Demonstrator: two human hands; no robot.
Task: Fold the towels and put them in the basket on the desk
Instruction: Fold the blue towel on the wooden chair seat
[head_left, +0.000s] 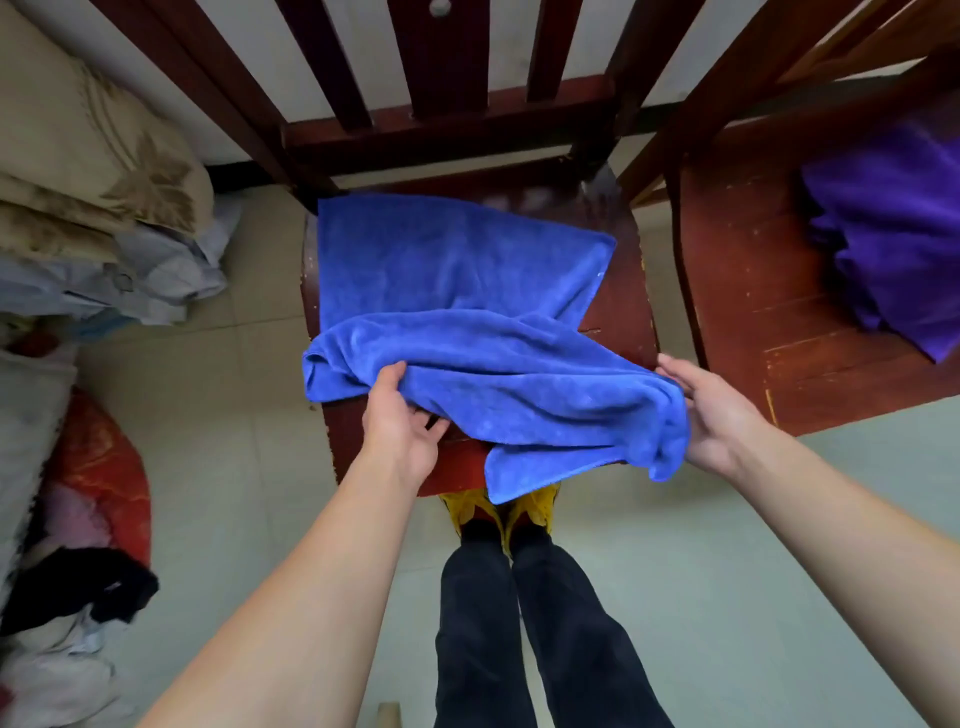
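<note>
Blue terry cloth, a towel (457, 260), lies on the dark red wooden seat of a chair (618, 317), its far half spread flat beyond the fingers and its near half gathered into a loose, rumpled roll between the two hands, with one corner hanging off the seat's front edge below them. The left hand (400, 415) pinches the roll's left part, thumb on top and fingers (434, 423) tucked under the cloth. The right hand (711, 415) is against the roll's right end with its fingers (675, 374) nearly straight along the cloth; its thumb is hidden, so I cannot tell whether it pinches. The step in hand looks like the first fold. To do it well, each hand should find a true near corner instead of a bunched handful, pull the edge taut between them, carry it over to meet the far edge squarely, then smooth the wrinkles outward. The fabric looks soft and limp, apt to sag and skew. A purple towel (893, 228) lies crumpled on a second chair (753, 291), well off beyond the right fingers. No basket or tabletop is in view.
</note>
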